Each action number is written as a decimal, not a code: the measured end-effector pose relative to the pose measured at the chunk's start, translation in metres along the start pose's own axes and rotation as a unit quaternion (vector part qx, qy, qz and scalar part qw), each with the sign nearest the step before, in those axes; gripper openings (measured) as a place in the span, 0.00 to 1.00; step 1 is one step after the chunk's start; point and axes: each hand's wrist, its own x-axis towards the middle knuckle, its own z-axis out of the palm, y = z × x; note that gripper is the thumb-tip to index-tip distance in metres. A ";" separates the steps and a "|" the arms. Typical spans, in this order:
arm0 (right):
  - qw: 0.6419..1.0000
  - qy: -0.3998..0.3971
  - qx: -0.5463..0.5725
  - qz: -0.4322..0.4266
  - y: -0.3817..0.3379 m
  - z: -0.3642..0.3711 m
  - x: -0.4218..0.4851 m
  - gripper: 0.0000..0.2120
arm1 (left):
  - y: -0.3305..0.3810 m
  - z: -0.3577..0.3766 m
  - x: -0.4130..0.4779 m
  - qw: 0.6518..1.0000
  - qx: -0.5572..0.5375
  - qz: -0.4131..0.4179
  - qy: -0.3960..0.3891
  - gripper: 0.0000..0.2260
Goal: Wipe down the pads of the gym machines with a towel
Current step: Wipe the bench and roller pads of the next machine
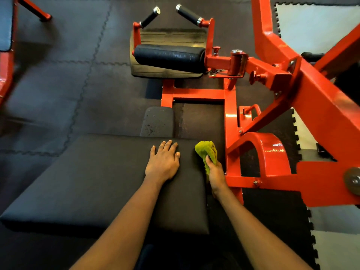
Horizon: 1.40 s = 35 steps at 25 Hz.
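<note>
Floor: black interlocking rubber tiles (78, 84) with a red machine (311, 106) standing on them.
Step in hand: wiping the wide seat pad (97, 182), by my judgement.
Left hand (162, 162): fingers spread, palm flat on the seat pad, holding nothing.
Right hand (215, 174): fingers curled round the lower end of the green towel (206, 150).
Towel position: bunched at the seat pad's right edge; whether it touches the pad I cannot tell.
Next move: probably calls for flattening the towel and sweeping it leftward, with the left hand lifted out of its way.
Count: one towel; two hands; two handles (150, 16); three pads on this machine, namely the seat pad, roller pad (169, 57) and small worn pad (157, 121); one more pad (5, 24) at the upper left.
</note>
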 end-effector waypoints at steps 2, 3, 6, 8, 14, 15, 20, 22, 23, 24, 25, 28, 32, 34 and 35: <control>1.000 -0.010 -0.011 -0.018 -0.002 -0.005 -0.025 0.08 | 0.001 -0.002 -0.003 1.000 -0.020 0.010 0.011 0.22; 0.999 -0.011 -0.027 -0.030 -0.003 -0.007 -0.036 0.10 | 0.002 -0.004 -0.005 0.999 -0.034 0.017 0.024 0.21; 0.994 -0.050 -0.073 -0.065 -0.004 -0.012 -0.072 0.13 | -0.003 -0.011 -0.020 0.994 -0.092 0.032 0.052 0.19; 0.989 -0.059 -0.102 -0.085 -0.005 -0.014 -0.100 0.13 | -0.013 -0.015 -0.037 0.992 -0.111 0.049 0.041 0.19; 0.977 -0.043 -0.162 -0.129 -0.040 0.006 -0.198 0.08 | -0.056 -0.055 -0.122 0.961 -0.218 0.169 0.022 0.29; 0.976 -0.053 -0.161 -0.140 -0.053 0.015 -0.214 0.07 | -0.061 -0.066 -0.137 0.950 -0.240 0.199 0.029 0.32; 0.962 -0.141 -0.116 -0.203 -0.118 0.096 -0.283 0.08 | -0.095 -0.133 -0.219 0.884 -0.281 0.372 0.039 0.27; 0.944 -0.187 -0.141 -0.234 -0.132 0.131 -0.289 0.10 | -0.124 -0.158 -0.238 0.885 -0.278 0.365 0.074 0.16; 0.930 -0.196 -0.170 -0.262 -0.136 0.146 -0.286 0.12 | -0.141 -0.169 -0.244 0.896 -0.265 0.344 0.097 0.13; 0.915 -0.193 -0.205 -0.290 -0.137 0.162 -0.282 0.12 | -0.158 -0.180 -0.251 0.908 -0.247 0.316 0.118 0.12; 0.901 -0.186 -0.238 -0.313 -0.137 0.180 -0.278 0.09 | -0.178 -0.191 -0.259 0.918 -0.235 0.289 0.140 0.10; 0.865 -0.140 -0.306 -0.372 -0.132 0.239 -0.264 0.10 | -0.230 -0.221 -0.286 0.937 -0.207 0.211 0.188 0.10; 0.898 -0.092 -0.286 -0.321 -0.114 0.308 -0.222 0.08 | -0.310 -0.243 -0.296 0.949 -0.127 0.042 0.284 0.07; 0.909 -0.105 -0.293 -0.277 -0.095 0.333 -0.202 0.05 | -0.347 -0.241 -0.296 0.944 -0.094 -0.072 0.307 0.07; 0.909 -0.121 -0.308 -0.252 -0.082 0.344 -0.195 0.03 | -0.364 -0.236 -0.294 0.938 -0.081 -0.123 0.312 0.06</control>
